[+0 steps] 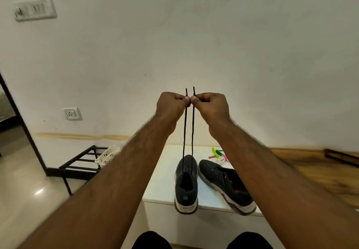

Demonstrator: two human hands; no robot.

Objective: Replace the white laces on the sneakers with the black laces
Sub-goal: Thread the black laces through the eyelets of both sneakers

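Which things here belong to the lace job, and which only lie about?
For the job: black lace, pinched by left hand and right hand; left sneaker; right sneaker.
Lying about: white basket; metal rack; colourful small items.

His right forearm [272, 163] hides part of the right sneaker [223, 182] and the small bright clutter [218, 154] behind it.
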